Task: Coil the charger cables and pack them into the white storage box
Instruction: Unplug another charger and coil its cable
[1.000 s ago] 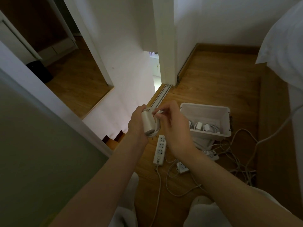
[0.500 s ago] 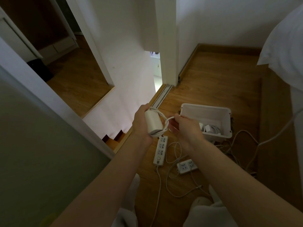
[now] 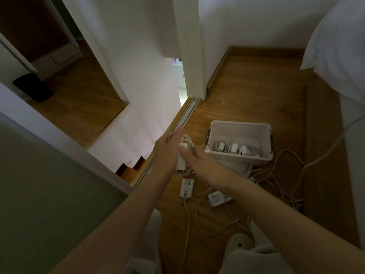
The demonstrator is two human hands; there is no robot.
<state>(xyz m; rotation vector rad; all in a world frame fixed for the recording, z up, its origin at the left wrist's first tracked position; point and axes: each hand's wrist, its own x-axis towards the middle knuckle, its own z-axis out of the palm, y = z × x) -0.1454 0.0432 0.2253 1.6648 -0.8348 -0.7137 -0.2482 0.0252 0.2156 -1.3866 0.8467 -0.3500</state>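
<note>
The left hand (image 3: 166, 151) is pressing straight fingers against the wrapped charger (image 3: 180, 162); the right hand (image 3: 201, 165) is seemingly pinching it, though blurred. Three coiled chargers (image 3: 235, 148) are lying inside the white storage box (image 3: 240, 127).

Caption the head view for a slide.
A cable-wrapped charger held by left hand and right hand beside the white storage box, three coiled chargers inside, loose cables on the floor.

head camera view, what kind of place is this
Probably a bedroom in a home, perhaps on an upper level: a warm wooden plank floor, white bedding at the right edge, and wooden stair steps dropping away past the floor's edge.
</note>
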